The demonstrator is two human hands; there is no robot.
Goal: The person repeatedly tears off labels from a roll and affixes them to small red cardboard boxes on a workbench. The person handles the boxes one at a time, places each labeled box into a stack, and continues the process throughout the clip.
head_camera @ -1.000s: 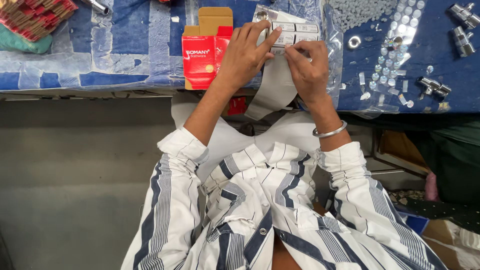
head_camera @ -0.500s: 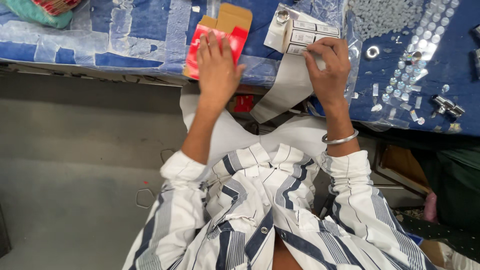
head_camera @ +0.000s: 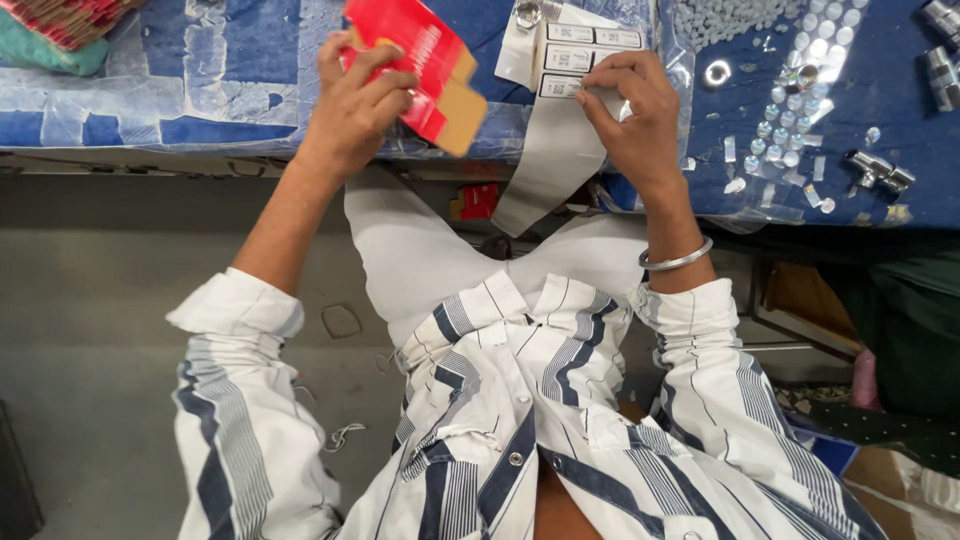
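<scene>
My left hand (head_camera: 360,100) grips a flat red cardboard box (head_camera: 425,70) with a brown inner flap, lifted off the blue table (head_camera: 230,130) and tilted. My right hand (head_camera: 635,120) rests on a strip of white labels (head_camera: 575,45) on grey backing paper (head_camera: 545,170), its fingertips pinching at the lowest label. The backing strip hangs over the table's front edge. A silver bangle (head_camera: 675,262) sits on my right wrist.
Several small clear plastic caps (head_camera: 800,110) and metal rings (head_camera: 716,72) lie to the right. Chrome fittings (head_camera: 880,172) lie at the far right. A stack of red boxes (head_camera: 65,20) on teal cloth is at the far left. A metal ring (head_camera: 528,14) sits above the labels.
My left hand left the labels, went to the red box lying on the table, and has lifted it and tilted it. My right hand stayed on the label strip.
</scene>
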